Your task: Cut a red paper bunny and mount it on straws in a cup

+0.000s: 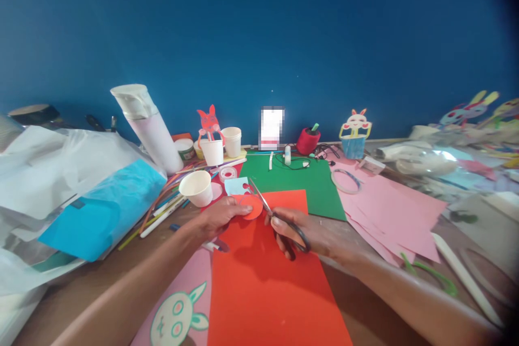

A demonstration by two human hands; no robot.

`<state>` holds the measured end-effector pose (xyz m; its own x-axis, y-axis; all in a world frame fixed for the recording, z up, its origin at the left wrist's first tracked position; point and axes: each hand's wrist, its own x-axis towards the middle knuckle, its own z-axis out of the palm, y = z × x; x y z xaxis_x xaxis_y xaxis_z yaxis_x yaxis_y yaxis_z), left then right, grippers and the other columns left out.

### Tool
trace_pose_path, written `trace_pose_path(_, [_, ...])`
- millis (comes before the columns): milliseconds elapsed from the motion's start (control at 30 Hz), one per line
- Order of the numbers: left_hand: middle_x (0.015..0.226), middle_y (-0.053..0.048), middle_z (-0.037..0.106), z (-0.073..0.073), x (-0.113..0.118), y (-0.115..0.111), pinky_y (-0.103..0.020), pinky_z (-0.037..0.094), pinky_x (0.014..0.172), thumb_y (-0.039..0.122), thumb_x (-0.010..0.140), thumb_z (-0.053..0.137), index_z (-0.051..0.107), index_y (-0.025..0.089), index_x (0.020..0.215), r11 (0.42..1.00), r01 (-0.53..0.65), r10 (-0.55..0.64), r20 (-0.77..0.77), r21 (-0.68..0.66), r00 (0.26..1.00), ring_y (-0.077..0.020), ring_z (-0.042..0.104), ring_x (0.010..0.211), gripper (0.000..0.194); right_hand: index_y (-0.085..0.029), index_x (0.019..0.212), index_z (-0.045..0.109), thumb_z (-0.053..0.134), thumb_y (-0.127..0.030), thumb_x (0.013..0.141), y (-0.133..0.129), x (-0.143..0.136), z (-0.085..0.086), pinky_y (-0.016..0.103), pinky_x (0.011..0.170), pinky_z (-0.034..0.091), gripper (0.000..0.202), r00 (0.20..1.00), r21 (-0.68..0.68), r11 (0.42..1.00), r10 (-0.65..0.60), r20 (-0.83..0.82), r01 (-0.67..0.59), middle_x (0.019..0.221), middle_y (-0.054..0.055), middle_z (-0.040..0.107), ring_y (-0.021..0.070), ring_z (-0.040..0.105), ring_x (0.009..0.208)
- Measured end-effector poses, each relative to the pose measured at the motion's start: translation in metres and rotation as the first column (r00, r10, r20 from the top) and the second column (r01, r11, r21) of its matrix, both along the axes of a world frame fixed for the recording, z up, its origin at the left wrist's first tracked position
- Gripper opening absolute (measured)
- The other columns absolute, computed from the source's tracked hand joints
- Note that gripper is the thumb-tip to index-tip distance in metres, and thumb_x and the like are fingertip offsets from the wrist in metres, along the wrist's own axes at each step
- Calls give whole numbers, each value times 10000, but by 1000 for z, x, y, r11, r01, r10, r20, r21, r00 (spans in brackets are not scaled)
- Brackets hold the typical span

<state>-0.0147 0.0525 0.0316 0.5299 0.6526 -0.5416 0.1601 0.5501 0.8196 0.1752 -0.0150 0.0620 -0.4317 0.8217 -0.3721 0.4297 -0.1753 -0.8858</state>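
My left hand (pixel 222 215) pinches a round orange paper piece (pixel 253 208) between thumb and fingers. Black-handled scissors (pixel 298 235) are in my right hand (pixel 286 224), with their blades pointing up and away beside the right edge of the round piece. Both hands are above a large red-orange sheet (pixel 275 292). Just beyond the round piece lies a light blue paper (pixel 235 186) with small red shapes near its right edge. An open white cup (pixel 196 188) stands beyond my left hand.
A green sheet (pixel 320 194) lies behind, pink sheets (pixel 401 211) to the right. Decorated cups (pixel 212 152) (pixel 353 147) stand near the blue wall. At the left are a leaning white bottle (pixel 150 130), pens and plastic wrapping. A rabbit-face drawing (pixel 174 319) lies at front left.
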Motion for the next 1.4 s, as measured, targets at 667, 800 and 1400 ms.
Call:
trace_pose_path(667, [613, -52, 651, -18, -8, 7, -277, 451, 439, 483, 564, 674, 599, 118, 790, 998, 47, -44, -88, 36, 995, -164, 578, 464, 436, -173, 834, 427, 388, -552, 823, 6, 7, -6, 200, 447, 347, 381, 999, -38, 999, 3, -48, -5, 532, -51, 500, 70, 468, 413])
trace_pose_path(800, [609, -47, 649, -17, -8, 6, -269, 451, 452, 484, 565, 675, 600, 120, 804, 998, 46, -43, -85, 42, 996, -160, 577, 474, 442, -172, 829, 436, 390, -558, 819, 7, 7, -7, 194, 429, 332, 389, 1000, -25, 1000, 9, -28, -9, 487, -61, 486, 73, 467, 400])
trace_pose_path(1400, [614, -46, 648, -13, -7, 4, -218, 402, 388, 441, 604, 655, 598, 133, 782, 998, 60, -59, -49, 31, 997, -160, 578, 473, 360, -169, 799, 441, 434, -559, 799, 8, 10, -12, 187, 409, 306, 389, 997, -49, 999, -6, -79, 2, 484, -63, 487, 64, 460, 381])
